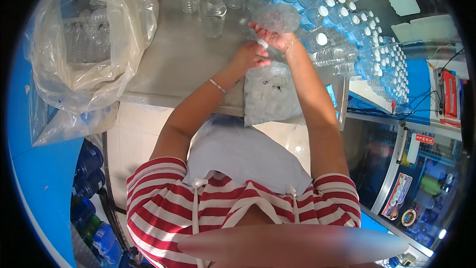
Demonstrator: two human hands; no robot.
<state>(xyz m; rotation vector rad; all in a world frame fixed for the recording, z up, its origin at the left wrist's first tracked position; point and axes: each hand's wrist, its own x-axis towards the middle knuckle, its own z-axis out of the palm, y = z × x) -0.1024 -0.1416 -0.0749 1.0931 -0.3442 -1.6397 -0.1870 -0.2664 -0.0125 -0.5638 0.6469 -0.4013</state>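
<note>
Head view: we're seeing the clear plastic bottle (pixel 277 18) lying tilted at the right hand (pixel 272 38), over the far part of the metal table (pixel 171 64), beside the rows of capped water bottles (pixel 317 17). We're judging it light, thin-walled and easily dented, maybe slick; the rounded body is looking like the place for a gentle wrap. The white cap (pixel 263 44) is probably small and stiff, best pinched by its rim. The left hand (pixel 254 54) is seemingly pinching that cap, thumb and finger together, wrist angling inward. The right hand is turning palm up, fingers curling loosely under the bottle; we're not able to tell whether they're clamping it. Both forearms are reaching forward, flanking the translucent plastic bag (pixel 272 101).
</note>
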